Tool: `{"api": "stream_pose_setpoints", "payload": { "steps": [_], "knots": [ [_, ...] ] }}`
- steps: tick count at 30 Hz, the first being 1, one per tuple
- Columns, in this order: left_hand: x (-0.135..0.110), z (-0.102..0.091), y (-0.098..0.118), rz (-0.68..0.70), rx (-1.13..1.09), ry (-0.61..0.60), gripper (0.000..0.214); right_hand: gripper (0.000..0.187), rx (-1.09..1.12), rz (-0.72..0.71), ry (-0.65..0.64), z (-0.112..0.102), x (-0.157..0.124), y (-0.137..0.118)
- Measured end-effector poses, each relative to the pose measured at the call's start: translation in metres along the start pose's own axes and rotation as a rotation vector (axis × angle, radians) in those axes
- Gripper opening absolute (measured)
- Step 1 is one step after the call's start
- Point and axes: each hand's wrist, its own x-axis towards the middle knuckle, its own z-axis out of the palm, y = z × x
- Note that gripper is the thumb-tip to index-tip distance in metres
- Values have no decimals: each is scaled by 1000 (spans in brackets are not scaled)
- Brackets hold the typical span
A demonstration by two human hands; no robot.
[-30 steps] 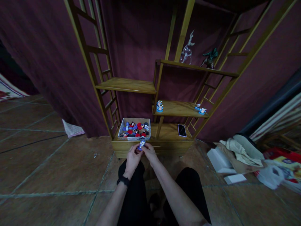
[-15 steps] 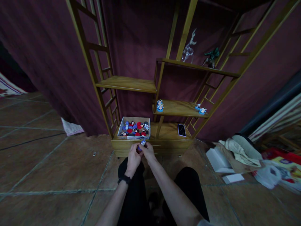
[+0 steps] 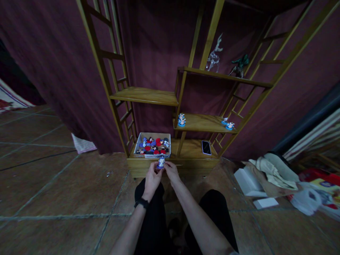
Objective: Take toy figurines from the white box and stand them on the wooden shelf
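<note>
Just in front of the cabinet's drawer, a small white and purple figurine [image 3: 161,162] stands upright between my two hands. My left hand [image 3: 153,179] is closed on its base from the left. Fingers of my right hand [image 3: 171,172] pinch it from the right side. Right behind them, a shallow cardboard box [image 3: 139,155] on the lowest shelf holds several small figurines in red, black, purple and grey. Blue-based figurines [image 3: 181,122] stand at the left end of the middle shelf [image 3: 203,122], and more figurines [image 3: 230,125] are at its right end.
A phone [image 3: 206,147] lies on the lowest shelf, right of the box. Up on the top right shelf stand a clear deer ornament [image 3: 214,56] and a dark green statuette [image 3: 239,66]. White boxes [image 3: 249,182], cloth [image 3: 271,171] and a plastic bag [image 3: 305,201] lie on the floor at right.
The figurine, mostly covered by my fingers before, now shows more fully and upright. My right hand has drawn slightly to the right. The view has shifted a little.
</note>
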Motion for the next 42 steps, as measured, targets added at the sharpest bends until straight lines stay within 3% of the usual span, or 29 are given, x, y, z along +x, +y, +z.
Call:
{"api": "stream_pose_setpoints", "payload": {
  "steps": [14, 19, 26, 33, 42],
  "knots": [
    [5, -5, -8, -68, -100, -17, 41, 24, 293, 229, -63, 0, -16, -20],
    [8, -7, -5, -154, -173, -21, 43, 23, 427, 317, -87, 1, -15, -17],
    [8, -7, -6, -175, -182, 0, 41, 18, 477, 385, -38, 5, -13, -11],
    [5, -4, -9, -154, -206, 45, 43, 14, 442, 369, -41, 8, -15, -8],
    [3, 9, -7, -47, -231, -24, 38, 21, 393, 231, 33, -3, -12, -17]
  ]
}}
